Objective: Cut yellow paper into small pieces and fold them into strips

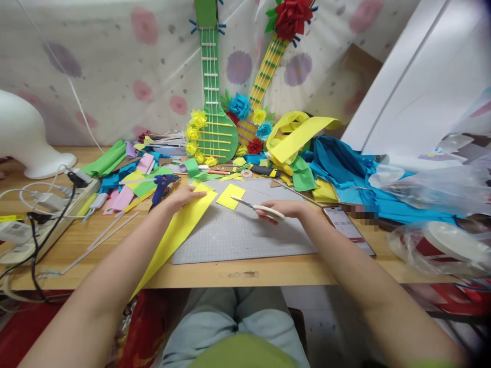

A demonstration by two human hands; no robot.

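The front half of the grey cutting mat [238,243] lies open, as does the strip of worktop [291,272] before it. A long yellow paper strip [180,222] slants across the left side, past the worktop's front edge; scissors [259,207] and a yellow square [231,197] take up the middle. Beyond, paper scraps and the green paper lute [219,135] block the back. The glue gun [163,186] and power strip [53,227] crowd the left, the phone [348,230] and blue crepe paper [343,166] the right.

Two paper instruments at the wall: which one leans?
The yellow-necked one, with the big red flower at its top; its neck slants right, while the green one's stands nearly upright.
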